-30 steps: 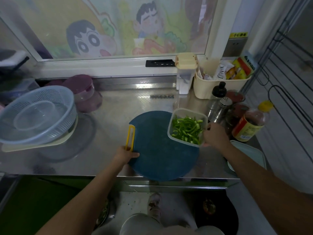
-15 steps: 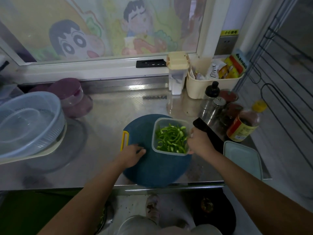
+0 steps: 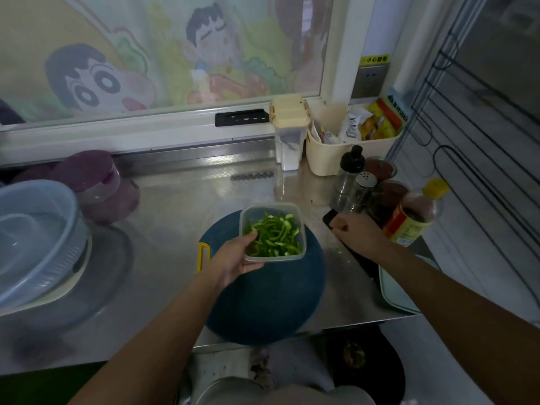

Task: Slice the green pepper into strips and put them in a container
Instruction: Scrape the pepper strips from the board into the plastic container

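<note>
**Strips boxed; lid is on the right, behind the knife**

Left grip (image 3: 236, 258) is curled on the container's near-left corner, thumb over the rim, fingers along the near wall. Container (image 3: 277, 257) is at the far edge of the board (image 3: 268, 302); can't tell if it's lifted or resting. Strips (image 3: 274, 236) are inside it. I see no pepper on the board, so I'd call slicing and loading done.

Right grip (image 3: 353, 229) is closed round a dark knife (image 3: 329, 219) lying on the tabletop (image 3: 175, 229) just right of the board. The knife's long axis runs diagonally, far-left to near-right. Can't tell handle from blade under your fist.

Relation that matters: the lid (image 3: 394, 290) lies right of the container, at the tabletop's near-right edge, with the knife between them. Your right grip is nearer to it but occupied. The left would have to cross both board and knife.

My call: park the knife clear first, then take the lid with the right while the left steadies the container. Risk is dragging the blade into the lid.
</note>
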Available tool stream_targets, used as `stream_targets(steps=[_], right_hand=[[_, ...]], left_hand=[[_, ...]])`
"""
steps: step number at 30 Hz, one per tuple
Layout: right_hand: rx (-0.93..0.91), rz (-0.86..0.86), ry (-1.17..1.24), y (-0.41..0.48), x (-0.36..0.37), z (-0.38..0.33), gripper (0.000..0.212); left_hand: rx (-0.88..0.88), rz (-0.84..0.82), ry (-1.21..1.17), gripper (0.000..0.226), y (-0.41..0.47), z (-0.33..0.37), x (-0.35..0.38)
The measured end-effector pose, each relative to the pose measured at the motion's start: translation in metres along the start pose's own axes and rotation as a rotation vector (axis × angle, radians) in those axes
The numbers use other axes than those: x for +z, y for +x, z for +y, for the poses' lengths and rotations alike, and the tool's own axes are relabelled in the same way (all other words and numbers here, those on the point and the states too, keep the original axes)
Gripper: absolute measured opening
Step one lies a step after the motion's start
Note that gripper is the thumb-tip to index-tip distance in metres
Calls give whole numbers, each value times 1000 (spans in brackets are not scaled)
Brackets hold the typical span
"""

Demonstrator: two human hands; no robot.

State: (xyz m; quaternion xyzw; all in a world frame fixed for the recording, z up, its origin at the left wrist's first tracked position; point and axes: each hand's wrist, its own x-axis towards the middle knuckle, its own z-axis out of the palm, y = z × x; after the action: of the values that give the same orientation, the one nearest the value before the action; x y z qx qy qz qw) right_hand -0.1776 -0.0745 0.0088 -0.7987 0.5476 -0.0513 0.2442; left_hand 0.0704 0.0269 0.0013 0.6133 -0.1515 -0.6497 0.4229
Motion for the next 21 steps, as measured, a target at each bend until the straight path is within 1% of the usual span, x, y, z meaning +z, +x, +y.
stream_targets(steps=[2,3,5,7,10,11,13,16,18,20,21], right_hand=[[-54,-66,-183,1,3,12,25],[-86,-114,-229,1,7,16,30],[-144,-187,-311,0,16,19,33],[-180,-201,-393,1,24,22,32],[-148,-220,-437,1,34,20,30],[-131,-223,-429,1,38,20,27],[-95,-229,-429,1,44,17,14],[-38,-221,-338,0,43,15,9],[6,-68,-200,0,33,9,6],[31,144,63,-2,19,-4,15],[15,211,196,-4,11,-14,19]], left_hand=[[-4,18,4,15,3,1,-2],[-7,23,10,16,4,1,-3],[-19,26,10,20,6,2,-6],[-23,14,1,21,7,2,-8],[-23,-8,1,25,5,2,-6],[-24,-15,0,26,5,2,-5],[-25,-30,-5,29,5,2,-4],[-21,-54,3,33,4,0,-3],[-13,-63,17,33,3,-1,-1],[-10,-69,27,34,3,-2,1],[-11,-75,31,35,4,-3,3]])
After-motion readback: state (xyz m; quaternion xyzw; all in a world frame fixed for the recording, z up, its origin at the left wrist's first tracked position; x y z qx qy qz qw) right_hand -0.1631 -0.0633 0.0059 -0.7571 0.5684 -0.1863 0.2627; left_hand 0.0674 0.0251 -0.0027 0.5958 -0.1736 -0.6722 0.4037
